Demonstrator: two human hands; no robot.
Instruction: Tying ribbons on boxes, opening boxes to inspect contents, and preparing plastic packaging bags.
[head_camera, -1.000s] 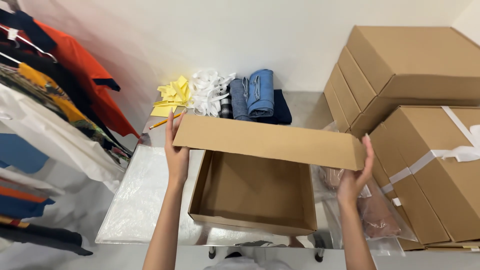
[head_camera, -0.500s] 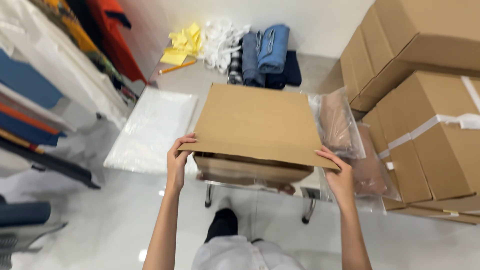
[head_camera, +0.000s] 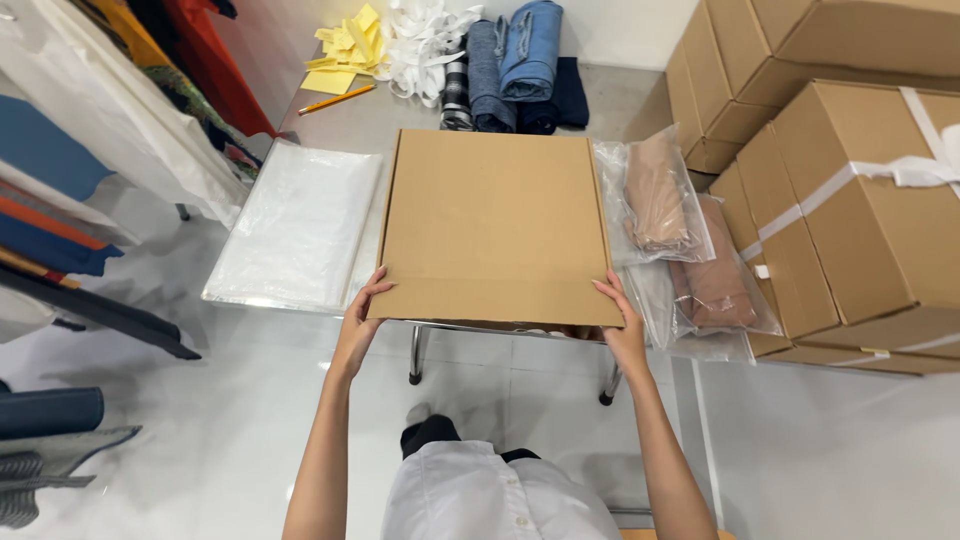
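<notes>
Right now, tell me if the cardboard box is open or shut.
Shut: the cardboard box has its lid flat, both hands pressing its front edge.

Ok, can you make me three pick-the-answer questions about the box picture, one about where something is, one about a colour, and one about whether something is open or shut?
1. Where do the bagged brown garments lie?
A. right of the cardboard box
B. on top of it
C. on the floor

2. What colour is the pencil?
A. green
B. yellow
C. black

3. How is the cardboard box?
A. wide open
B. crushed flat
C. shut, lid down

Answers: 1 A, the bags rest on the table beside the box's right edge. 2 B, it lies yellow by the paper slips. 3 C, the lid lies flat, with the left hand and right hand at its near corners.
</notes>
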